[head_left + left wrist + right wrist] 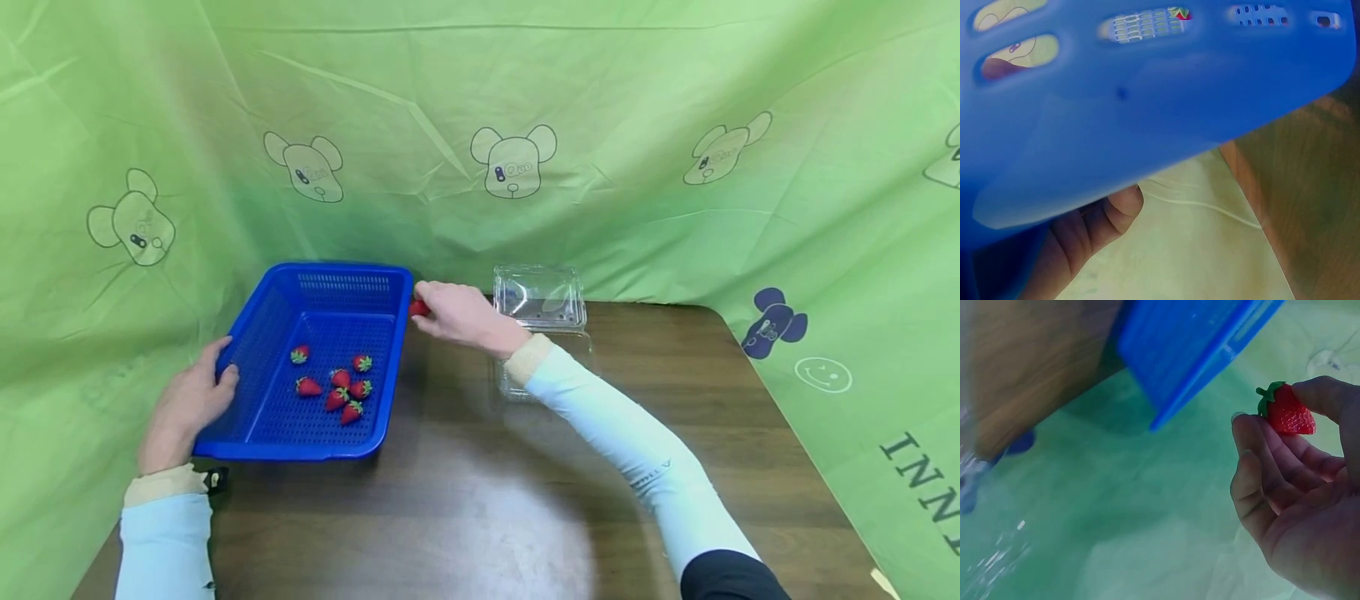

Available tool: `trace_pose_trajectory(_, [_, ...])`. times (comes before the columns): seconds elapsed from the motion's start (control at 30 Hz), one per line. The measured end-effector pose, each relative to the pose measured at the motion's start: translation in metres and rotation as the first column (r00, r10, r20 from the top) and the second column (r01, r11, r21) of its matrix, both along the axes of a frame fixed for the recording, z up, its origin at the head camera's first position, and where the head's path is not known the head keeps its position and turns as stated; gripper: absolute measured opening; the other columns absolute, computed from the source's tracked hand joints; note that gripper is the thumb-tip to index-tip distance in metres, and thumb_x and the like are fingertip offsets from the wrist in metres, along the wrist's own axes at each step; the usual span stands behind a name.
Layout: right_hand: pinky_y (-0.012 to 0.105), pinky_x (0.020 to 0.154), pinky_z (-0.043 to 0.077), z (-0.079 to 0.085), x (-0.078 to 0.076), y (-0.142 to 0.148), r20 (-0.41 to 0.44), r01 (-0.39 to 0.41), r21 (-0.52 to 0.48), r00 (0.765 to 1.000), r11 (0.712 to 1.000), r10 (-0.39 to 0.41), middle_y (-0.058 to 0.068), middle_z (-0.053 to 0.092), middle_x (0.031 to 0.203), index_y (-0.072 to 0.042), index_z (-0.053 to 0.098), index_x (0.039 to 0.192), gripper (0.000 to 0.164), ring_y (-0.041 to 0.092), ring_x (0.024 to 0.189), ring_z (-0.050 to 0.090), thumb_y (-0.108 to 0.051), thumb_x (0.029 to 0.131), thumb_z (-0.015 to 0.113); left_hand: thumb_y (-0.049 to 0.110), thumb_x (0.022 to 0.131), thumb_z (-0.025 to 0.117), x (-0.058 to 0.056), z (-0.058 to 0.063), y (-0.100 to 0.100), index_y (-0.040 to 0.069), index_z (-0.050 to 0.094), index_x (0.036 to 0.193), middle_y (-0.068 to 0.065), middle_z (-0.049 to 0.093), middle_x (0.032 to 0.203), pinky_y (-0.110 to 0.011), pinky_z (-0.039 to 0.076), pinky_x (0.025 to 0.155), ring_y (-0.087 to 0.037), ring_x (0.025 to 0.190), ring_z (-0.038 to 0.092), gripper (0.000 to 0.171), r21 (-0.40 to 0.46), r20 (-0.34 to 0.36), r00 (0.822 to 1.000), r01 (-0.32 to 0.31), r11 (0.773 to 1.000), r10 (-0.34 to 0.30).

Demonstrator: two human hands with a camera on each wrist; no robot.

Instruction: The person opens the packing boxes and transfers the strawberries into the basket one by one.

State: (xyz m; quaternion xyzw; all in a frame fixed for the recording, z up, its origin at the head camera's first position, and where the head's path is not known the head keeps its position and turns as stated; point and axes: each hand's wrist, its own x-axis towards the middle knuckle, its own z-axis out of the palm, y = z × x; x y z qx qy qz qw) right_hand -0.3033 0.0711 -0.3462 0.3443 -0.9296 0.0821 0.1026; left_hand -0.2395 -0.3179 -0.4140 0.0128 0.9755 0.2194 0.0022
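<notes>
A blue plastic basket (pixel 273 417) with perforated floor and walls takes up the left of the head view. Several strawberries (pixel 341 400) with green caps lie in it, mostly toward its near right side. At the basket's left rim, my left hand (pixel 186 408) grips the edge; the left wrist view shows curled fingers (pixel 1124 209) against the blue wall. Just outside the right rim is my right hand (pixel 465 317), pinching one strawberry (pixel 1290 411) between thumb and fingertips. In the right wrist view the strawberry's green cap points away from the palm.
An open clear plastic clamshell box (pixel 540 296) stands at the back of the wooden table (pixel 465 500), partly behind the right forearm. Green printed cloth (pixel 600 217) hangs behind and on both sides.
</notes>
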Motion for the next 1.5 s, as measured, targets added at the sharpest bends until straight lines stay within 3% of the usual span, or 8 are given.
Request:
trace_pose_trajectory(0.23, [0.032, 0.059, 0.052, -0.007, 0.0, -0.043, -0.002, -0.067, 0.016, 0.998, 0.998, 0.068, -0.005, 0.064, 0.086, -0.017, 0.056, 0.092, 0.013, 0.012, 0.071, 0.06, -0.03, 0.092, 0.058, 0.032, 0.101, 0.031, 0.0, -0.001, -0.001, 0.009, 0.012, 0.154, -0.045, 0.042, 0.13, -0.063, 0.043, 0.076, -0.062, 0.106, 0.048, 0.06, 0.001, 0.002, 1.0, -0.003, 1.0, 0.003])
trace_pose_trajectory(0.4, [0.034, 0.061, 0.047, -0.019, -0.001, -0.067, -0.067, -0.067, 0.112, 0.995, 0.991, 0.075, -0.007, 0.06, 0.076, -0.017, 0.054, 0.088, 0.018, 0.012, 0.068, 0.06, -0.034, 0.091, 0.059, 0.033, 0.101, 0.031, -0.001, -0.001, -0.001, 0.01, 0.012, 0.154, -0.045, 0.042, 0.13, -0.063, 0.043, 0.076, -0.061, 0.105, 0.049, 0.061, 0.005, 0.004, 1.0, -0.008, 1.0, 0.008])
trace_pose_trajectory(0.57, [0.045, 0.087, 0.045, -0.038, 0.002, -0.086, -0.033, -0.018, 0.226, 0.999, 0.974, 0.026, -0.008, 0.063, 0.078, -0.019, 0.055, 0.091, 0.018, 0.015, 0.077, 0.063, -0.037, 0.091, 0.058, 0.034, 0.101, 0.031, -0.001, -0.003, 0.0, 0.01, 0.013, 0.154, -0.045, 0.042, 0.13, -0.063, 0.043, 0.076, -0.061, 0.106, 0.048, 0.06, 0.001, -0.001, 1.0, -0.007, 1.0, 0.007])
trace_pose_trajectory(0.73, [0.058, 0.109, 0.034, -0.047, 0.005, -0.101, 0.07, -0.06, 0.325, 0.997, 0.944, 0.039, -0.004, 0.069, 0.088, -0.018, 0.06, 0.097, 0.014, 0.017, 0.092, 0.067, -0.032, 0.093, 0.058, 0.033, 0.101, 0.031, 0.002, -0.005, -0.002, 0.009, 0.015, 0.153, -0.045, 0.042, 0.13, -0.063, 0.042, 0.076, -0.061, 0.107, 0.048, 0.06, 0.005, -0.008, 1.0, -0.015, 1.0, 0.015])
trace_pose_trajectory(0.93, [0.063, 0.116, 0.018, -0.047, 0.003, -0.11, 0.158, -0.041, 0.38, 0.987, 0.924, -0.022, -0.005, 0.063, 0.075, -0.02, 0.058, 0.081, 0.013, 0.014, 0.077, 0.064, -0.02, 0.094, 0.056, 0.032, 0.101, 0.032, 0.0, -0.005, -0.001, 0.008, 0.017, 0.152, -0.046, 0.044, 0.126, -0.061, 0.043, 0.072, -0.062, 0.102, 0.05, 0.059, 0.011, -0.026, 1.0, -0.001, 1.0, 0.001])
trace_pose_trajectory(1.03, [0.065, 0.116, 0.013, -0.049, 0.002, -0.114, 0.183, -0.018, 0.397, 0.981, 0.917, -0.061, -0.007, 0.062, 0.075, -0.021, 0.059, 0.081, 0.013, 0.013, 0.076, 0.063, -0.018, 0.093, 0.056, 0.03, 0.101, 0.033, -0.002, -0.004, -0.001, 0.007, 0.019, 0.152, -0.046, 0.044, 0.126, -0.062, 0.043, 0.073, -0.063, 0.102, 0.049, 0.057, 0.004, -0.046, 0.999, 0.007, 1.0, -0.007])
trace_pose_trajectory(1.3, [0.062, 0.117, 0.015, -0.059, 0.002, -0.127, 0.207, 0.0, 0.488, 0.971, 0.873, -0.116, -0.006, 0.068, 0.09, -0.025, 0.063, 0.093, 0.007, 0.015, 0.094, 0.065, -0.021, 0.094, 0.057, 0.03, 0.101, 0.034, -0.002, -0.004, -0.001, 0.007, 0.02, 0.151, -0.045, 0.044, 0.126, -0.062, 0.043, 0.073, -0.063, 0.103, 0.049, 0.057, -0.002, -0.052, 0.999, 0.008, 1.0, -0.008])
trace_pose_trajectory(1.5, [0.061, 0.117, 0.017, -0.062, 0.001, -0.131, 0.232, 0.006, 0.512, 0.962, 0.859, -0.145, -0.006, 0.069, 0.095, -0.026, 0.063, 0.099, 0.008, 0.016, 0.098, 0.064, -0.023, 0.094, 0.057, 0.031, 0.101, 0.033, -0.002, -0.004, -0.001, 0.008, 0.019, 0.152, -0.045, 0.044, 0.127, -0.063, 0.042, 0.075, -0.064, 0.105, 0.048, 0.058, -0.004, -0.045, 0.999, -0.001, 1.0, 0.0])
